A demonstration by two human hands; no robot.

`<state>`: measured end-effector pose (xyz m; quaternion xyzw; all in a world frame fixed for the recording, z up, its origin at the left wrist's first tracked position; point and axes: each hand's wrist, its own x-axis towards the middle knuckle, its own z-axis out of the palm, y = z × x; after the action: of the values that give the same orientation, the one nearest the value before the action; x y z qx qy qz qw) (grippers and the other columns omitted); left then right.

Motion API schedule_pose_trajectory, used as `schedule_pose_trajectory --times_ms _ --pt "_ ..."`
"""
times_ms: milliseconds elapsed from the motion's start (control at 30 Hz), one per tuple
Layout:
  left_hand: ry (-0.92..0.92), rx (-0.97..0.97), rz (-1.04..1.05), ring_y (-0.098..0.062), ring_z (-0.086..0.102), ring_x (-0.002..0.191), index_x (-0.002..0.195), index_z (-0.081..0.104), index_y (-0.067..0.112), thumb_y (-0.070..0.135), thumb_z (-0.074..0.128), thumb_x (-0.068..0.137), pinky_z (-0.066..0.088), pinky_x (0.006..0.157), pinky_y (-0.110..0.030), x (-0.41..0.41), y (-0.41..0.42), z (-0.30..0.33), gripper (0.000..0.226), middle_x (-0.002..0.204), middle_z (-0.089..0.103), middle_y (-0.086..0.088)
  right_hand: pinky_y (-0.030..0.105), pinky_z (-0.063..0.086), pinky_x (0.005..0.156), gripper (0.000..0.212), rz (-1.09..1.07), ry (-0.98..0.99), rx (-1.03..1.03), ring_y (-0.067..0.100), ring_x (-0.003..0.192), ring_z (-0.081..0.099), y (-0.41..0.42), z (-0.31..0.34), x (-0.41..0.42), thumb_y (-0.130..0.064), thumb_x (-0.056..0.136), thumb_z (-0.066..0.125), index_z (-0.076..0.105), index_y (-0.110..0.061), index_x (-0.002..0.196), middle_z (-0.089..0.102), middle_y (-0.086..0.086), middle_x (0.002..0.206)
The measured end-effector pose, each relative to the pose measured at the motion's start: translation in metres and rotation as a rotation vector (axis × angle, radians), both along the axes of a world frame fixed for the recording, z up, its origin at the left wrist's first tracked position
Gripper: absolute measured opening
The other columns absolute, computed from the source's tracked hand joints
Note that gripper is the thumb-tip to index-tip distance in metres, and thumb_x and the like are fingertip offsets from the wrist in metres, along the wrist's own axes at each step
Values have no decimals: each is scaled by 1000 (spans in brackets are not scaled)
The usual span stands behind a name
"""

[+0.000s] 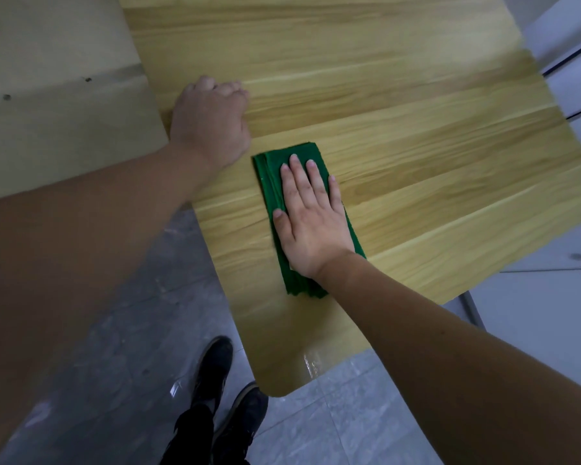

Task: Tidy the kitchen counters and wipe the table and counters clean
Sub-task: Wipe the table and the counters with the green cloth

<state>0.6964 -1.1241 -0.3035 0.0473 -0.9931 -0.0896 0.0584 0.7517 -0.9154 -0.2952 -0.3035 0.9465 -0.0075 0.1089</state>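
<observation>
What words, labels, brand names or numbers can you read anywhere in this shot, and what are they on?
None: no readable text shows anywhere in this view.
Green cloth: no tag or print visible.
Wooden table: wood grain only.
Black shoes: no visible logo.
White cabinets: plain, no labels.

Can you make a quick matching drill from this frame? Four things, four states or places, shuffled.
Things:
1. green cloth
2. left hand
3. right hand
4. shoes

States or places:
A. flat, fingers straight, pressing down
B. on the grey floor by the table corner
C. folded, lying on the wooden table
D. fingers curled, resting near the table's edge

Pairs: 1-C, 2-D, 3-A, 4-B
</observation>
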Motion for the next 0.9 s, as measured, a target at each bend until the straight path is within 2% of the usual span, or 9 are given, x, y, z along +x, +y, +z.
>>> schedule_pose_trajectory --times_ms 67,100,167,267,600,900 --pt "-1 -15 13 -38 47 115 125 56 5 21 32 77 39 95 -47 -3 -11 1 56 135 53 -15 42 -9 119 63 -1 8 -6 19 147 -15 -7 -1 -11 -38 97 12 -3 -14 153 -11 1 161" --pt "-3 -23 49 -38 42 123 128 52 5 20 33 81 36 101 -49 -5 -18 -2 53 139 48 -17 42 -9 119 62 -1 9 -9 19 147 -15 -11 -2 -18 -37 98 13 -3 -14 153 -12 1 161" --pt "-16 -10 168 -37 25 140 139 39 5 21 34 92 19 114 -51 -7 -31 -10 50 151 31 -17 42 -9 119 61 1 13 -15 18 147 -15 -15 -4 -27 -36 99 15 -3 -15 153 -12 0 161" --pt "-77 31 261 -33 7 147 150 23 9 28 28 99 3 119 -51 -12 -41 -17 55 159 15 -13 42 -9 119 61 11 17 -4 18 147 -16 -22 -4 -41 -37 99 14 -4 -15 153 -12 0 160" --pt "-134 12 308 -26 0 149 154 12 14 40 19 100 -2 120 -47 -16 -36 -17 60 162 6 -6 42 -7 120 61 34 36 34 18 147 -16 -45 -2 -80 -38 99 10 -5 -15 153 -13 1 160" --pt "-129 5 315 -26 0 149 154 11 13 39 20 101 -1 120 -47 -18 -38 -17 60 162 6 -6 41 -10 119 60 37 32 25 18 147 -16 -57 -4 -93 -37 101 15 -5 -15 153 -13 1 160"
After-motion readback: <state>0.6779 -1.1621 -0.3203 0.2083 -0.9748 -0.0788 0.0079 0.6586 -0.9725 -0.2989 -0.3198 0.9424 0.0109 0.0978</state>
